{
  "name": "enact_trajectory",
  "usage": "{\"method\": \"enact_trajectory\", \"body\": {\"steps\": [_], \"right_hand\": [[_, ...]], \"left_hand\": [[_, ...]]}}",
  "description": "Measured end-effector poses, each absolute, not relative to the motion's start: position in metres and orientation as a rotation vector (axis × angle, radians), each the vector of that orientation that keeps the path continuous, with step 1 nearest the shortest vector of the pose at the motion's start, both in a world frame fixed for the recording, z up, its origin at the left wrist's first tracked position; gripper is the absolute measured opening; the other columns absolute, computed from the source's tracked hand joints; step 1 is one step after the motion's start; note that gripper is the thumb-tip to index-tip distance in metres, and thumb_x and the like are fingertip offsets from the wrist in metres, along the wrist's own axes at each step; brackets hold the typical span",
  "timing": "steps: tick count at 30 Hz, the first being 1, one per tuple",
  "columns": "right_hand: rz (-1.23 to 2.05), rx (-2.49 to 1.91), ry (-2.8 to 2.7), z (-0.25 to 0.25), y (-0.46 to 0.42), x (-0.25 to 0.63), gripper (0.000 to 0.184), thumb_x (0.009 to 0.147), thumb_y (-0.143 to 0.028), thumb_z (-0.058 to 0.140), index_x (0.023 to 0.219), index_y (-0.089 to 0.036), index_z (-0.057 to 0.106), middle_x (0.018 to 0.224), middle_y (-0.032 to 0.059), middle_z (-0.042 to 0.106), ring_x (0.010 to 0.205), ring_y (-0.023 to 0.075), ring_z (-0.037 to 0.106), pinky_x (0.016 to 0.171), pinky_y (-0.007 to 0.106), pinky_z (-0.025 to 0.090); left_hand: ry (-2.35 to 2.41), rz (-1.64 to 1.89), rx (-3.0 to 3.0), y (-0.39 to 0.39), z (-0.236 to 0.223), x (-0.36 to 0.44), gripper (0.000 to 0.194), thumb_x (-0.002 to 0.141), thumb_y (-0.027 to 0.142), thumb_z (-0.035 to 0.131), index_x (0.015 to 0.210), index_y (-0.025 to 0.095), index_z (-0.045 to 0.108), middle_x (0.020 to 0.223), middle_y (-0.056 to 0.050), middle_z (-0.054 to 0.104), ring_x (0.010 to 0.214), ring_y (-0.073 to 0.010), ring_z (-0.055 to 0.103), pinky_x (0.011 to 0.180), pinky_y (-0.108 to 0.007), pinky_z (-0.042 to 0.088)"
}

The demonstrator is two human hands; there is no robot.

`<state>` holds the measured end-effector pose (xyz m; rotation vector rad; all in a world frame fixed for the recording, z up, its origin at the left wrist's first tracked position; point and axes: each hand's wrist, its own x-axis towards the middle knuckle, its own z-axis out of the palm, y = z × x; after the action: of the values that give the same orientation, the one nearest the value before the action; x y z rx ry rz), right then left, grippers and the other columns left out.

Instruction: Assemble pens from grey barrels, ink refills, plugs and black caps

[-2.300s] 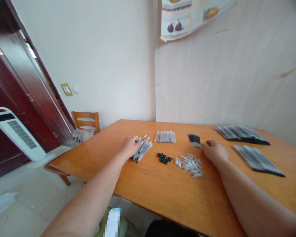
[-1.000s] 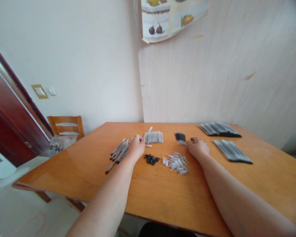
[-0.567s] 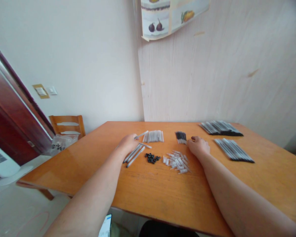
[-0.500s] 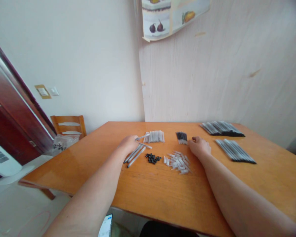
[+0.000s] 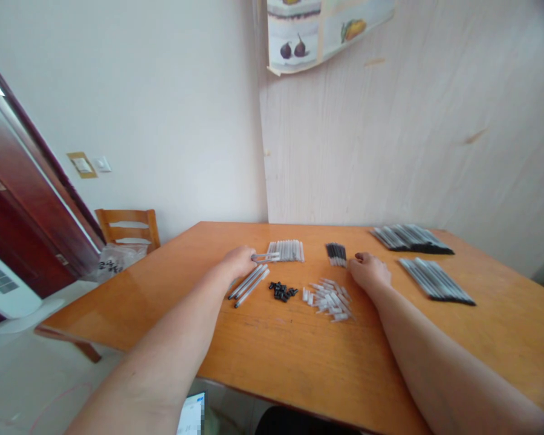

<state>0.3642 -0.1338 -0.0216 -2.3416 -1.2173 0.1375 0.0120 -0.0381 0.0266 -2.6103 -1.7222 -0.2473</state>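
Observation:
My left hand (image 5: 240, 261) is closed around clear pen barrels (image 5: 265, 257); their pale ends stick out to the right, touching or overlapping a neat row of whitish tubes (image 5: 290, 250). Several pen barrels with black ends (image 5: 249, 286) lie slanted on the table beneath and beside that hand. My right hand (image 5: 370, 270) rests on the table with curled fingers, just right of a bundle of slim black-and-white pen parts (image 5: 336, 254). Whether its fingers hold anything is hidden. Between the hands lie a heap of small black plugs (image 5: 281, 292) and a loose pile of clear-white caps (image 5: 330, 299).
Two flat batches of clear pens with black ends, a rear batch (image 5: 410, 238) and a front batch (image 5: 436, 281), lie on the right of the wooden table (image 5: 299, 356). A wooden chair (image 5: 127, 232) bearing a plastic bag stands beyond the left edge. A phone (image 5: 191, 415) shows below.
My left hand moved right to the tube row, then back left, gathering barrels; its protruding ends have swung level together. The slanted barrels are fewer in view. My right hand stays put.

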Motion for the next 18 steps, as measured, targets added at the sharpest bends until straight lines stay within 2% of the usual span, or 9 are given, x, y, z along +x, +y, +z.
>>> {"method": "enact_trajectory", "body": {"steps": [4, 9, 13, 16, 18], "right_hand": [[0.134, -2.34, -1.21, -0.024, -0.132, 0.366, 0.053, 0.083, -0.046, 0.046, 0.127, -0.021, 0.061, 0.123, 0.0148, 0.063, 0.115, 0.0338, 0.055, 0.094, 0.047, 0.044], [0.142, -2.333, -1.21, -0.024, -0.132, 0.367, 0.053, 0.083, -0.047, 0.046, 0.127, -0.021, 0.062, 0.121, 0.0158, 0.063, 0.114, 0.0342, 0.056, 0.092, 0.046, 0.044], [0.136, -2.327, -1.217, -0.025, -0.131, 0.368, 0.053, 0.083, -0.047, 0.046, 0.127, -0.022, 0.062, 0.121, 0.0162, 0.063, 0.114, 0.0349, 0.055, 0.092, 0.047, 0.045], [0.138, -2.331, -1.215, -0.026, -0.131, 0.369, 0.054, 0.082, -0.046, 0.046, 0.127, -0.021, 0.061, 0.122, 0.0165, 0.063, 0.115, 0.0352, 0.055, 0.092, 0.047, 0.045], [0.138, -2.329, -1.214, -0.027, -0.13, 0.37, 0.054, 0.082, -0.046, 0.047, 0.127, -0.021, 0.061, 0.122, 0.0167, 0.063, 0.116, 0.0353, 0.055, 0.093, 0.047, 0.044]], "left_hand": [[-1.753, -0.311, -2.563, -0.052, 0.036, 0.005, 0.018, 0.075, 0.037, 0.057, 0.077, 0.023, 0.068, 0.073, -0.004, 0.068, 0.066, -0.018, 0.06, 0.056, -0.026, 0.035], [-1.945, -0.379, -2.487, -0.075, 0.033, -0.008, 0.031, 0.075, 0.051, 0.059, 0.08, 0.022, 0.07, 0.078, -0.008, 0.071, 0.072, -0.022, 0.064, 0.06, -0.027, 0.039], [-2.001, -0.422, -2.483, -0.091, 0.024, -0.014, 0.029, 0.077, 0.045, 0.059, 0.091, 0.023, 0.071, 0.11, -0.01, 0.07, 0.099, -0.026, 0.064, 0.071, -0.028, 0.045], [-1.975, -0.504, -2.503, -0.101, 0.022, -0.013, 0.036, 0.078, 0.044, 0.059, 0.106, 0.023, 0.069, 0.129, -0.01, 0.062, 0.125, -0.0262, 0.051, 0.086, -0.028, 0.044], [-1.949, -0.559, -2.508, -0.107, 0.021, -0.01, 0.045, 0.077, 0.047, 0.06, 0.114, 0.023, 0.066, 0.134, -0.009, 0.058, 0.132, -0.026, 0.044, 0.093, -0.029, 0.042]]}}
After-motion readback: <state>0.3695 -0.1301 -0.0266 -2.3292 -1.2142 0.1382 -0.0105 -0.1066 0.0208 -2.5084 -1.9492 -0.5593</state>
